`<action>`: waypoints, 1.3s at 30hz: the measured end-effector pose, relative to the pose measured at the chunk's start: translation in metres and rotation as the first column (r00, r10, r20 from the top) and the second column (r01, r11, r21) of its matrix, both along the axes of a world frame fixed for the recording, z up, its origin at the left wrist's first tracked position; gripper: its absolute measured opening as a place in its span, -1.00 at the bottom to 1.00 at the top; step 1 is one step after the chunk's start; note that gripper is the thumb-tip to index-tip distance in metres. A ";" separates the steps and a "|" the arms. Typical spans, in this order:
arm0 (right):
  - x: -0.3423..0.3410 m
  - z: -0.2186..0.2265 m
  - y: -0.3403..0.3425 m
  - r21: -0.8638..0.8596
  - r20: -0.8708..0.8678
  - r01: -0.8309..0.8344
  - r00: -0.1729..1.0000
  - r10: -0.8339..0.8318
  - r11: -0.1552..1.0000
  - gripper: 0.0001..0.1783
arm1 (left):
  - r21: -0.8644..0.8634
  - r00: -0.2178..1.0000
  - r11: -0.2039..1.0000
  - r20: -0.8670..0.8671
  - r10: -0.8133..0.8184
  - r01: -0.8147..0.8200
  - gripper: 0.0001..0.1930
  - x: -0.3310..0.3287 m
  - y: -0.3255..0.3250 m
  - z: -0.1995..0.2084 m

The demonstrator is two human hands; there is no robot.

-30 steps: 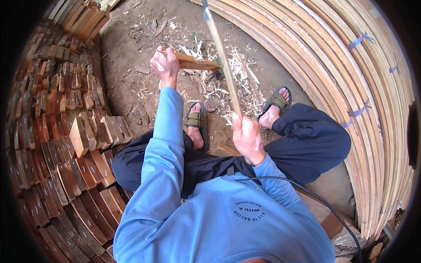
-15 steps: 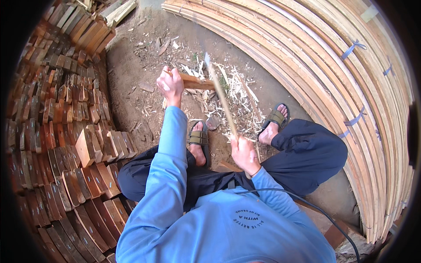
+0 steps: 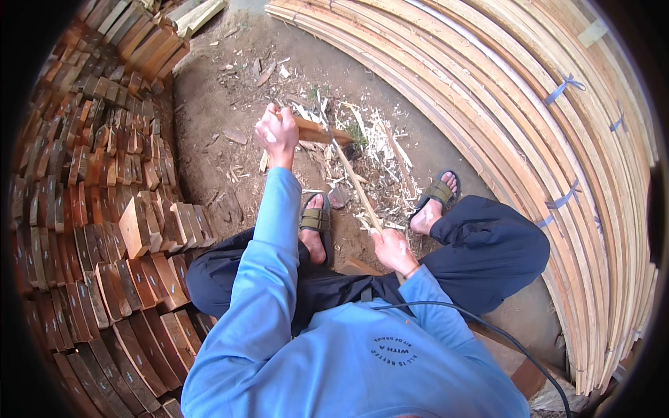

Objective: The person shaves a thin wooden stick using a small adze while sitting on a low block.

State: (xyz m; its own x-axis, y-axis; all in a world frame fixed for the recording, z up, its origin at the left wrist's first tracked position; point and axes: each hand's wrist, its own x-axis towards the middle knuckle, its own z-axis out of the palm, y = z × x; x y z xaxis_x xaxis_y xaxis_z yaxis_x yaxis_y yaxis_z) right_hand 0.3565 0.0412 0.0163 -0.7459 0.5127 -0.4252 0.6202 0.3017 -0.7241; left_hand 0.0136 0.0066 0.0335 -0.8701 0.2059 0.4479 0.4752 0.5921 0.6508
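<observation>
Brown wood piece [image 3: 313, 130]: ahead of you, its long axis running roughly left to right; you cannot tell whether its right end rests on the ground.
Left hand [image 3: 277, 136]: clamped around the wood's left end, so it is the nearer one; the piece extends rightward from it.
Tool [image 3: 355, 180]: slants forward and leftward, its narrow head crossing the wood; contact is unclear.
Right hand [image 3: 396, 251]: wrapped around the tool's handle, closer to your body, right of the wood.
Pale shavings [image 3: 394, 150]: scattered around the wood's right end.
Sandals [image 3: 315, 220]: on your feet, either side of the handle.
Short blocks [image 3: 136, 226]: stacked on your left.
Long boards [image 3: 474, 90]: piled on your right.
</observation>
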 end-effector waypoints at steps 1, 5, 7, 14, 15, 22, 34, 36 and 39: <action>0.004 0.004 0.001 -0.059 0.107 -0.021 0.994 0.027 0.998 -0.51 | -0.011 1.000 1.000 0.000 -0.003 0.003 -0.73 0.002 0.000 0.001; -0.003 0.034 0.011 -0.497 0.121 0.139 0.989 -0.089 0.856 -0.40 | -0.032 0.999 0.999 0.021 -0.035 0.035 -0.75 0.004 0.001 0.003; 0.004 0.051 0.009 -0.637 0.034 0.204 0.971 -0.237 0.743 -0.42 | -0.047 0.999 0.998 -0.010 -0.033 0.032 -0.74 0.006 0.004 -0.001; 0.005 0.025 -0.001 0.027 -0.221 0.081 0.972 -0.073 0.996 -0.49 | -0.003 0.998 1.000 0.055 0.000 0.001 -0.74 -0.006 -0.003 -0.005; 0.008 0.005 -0.004 0.060 -0.156 0.028 0.988 -0.018 0.998 -0.48 | -0.002 0.999 1.000 0.050 0.001 -0.001 -0.74 -0.007 -0.003 -0.006; 0.010 0.030 0.010 -0.801 0.199 0.260 0.965 -0.170 0.539 -0.49 | -0.057 1.000 0.998 0.007 -0.016 0.016 -0.74 0.001 0.000 -0.002; 0.018 0.065 0.028 -0.999 0.044 0.028 0.912 -0.408 -0.045 -0.51 | -0.008 0.989 0.990 -0.038 -0.140 0.140 -0.77 -0.005 0.005 -0.003; 0.012 0.068 0.022 -0.897 -0.049 0.137 0.915 -0.401 0.421 -0.48 | -0.021 0.992 0.993 -0.045 -0.117 0.116 -0.76 -0.011 -0.001 -0.008; 0.004 0.044 0.010 -0.232 -0.181 0.133 0.967 -0.177 0.964 -0.45 | -0.028 0.996 0.996 -0.033 -0.086 0.085 -0.75 -0.010 -0.001 -0.008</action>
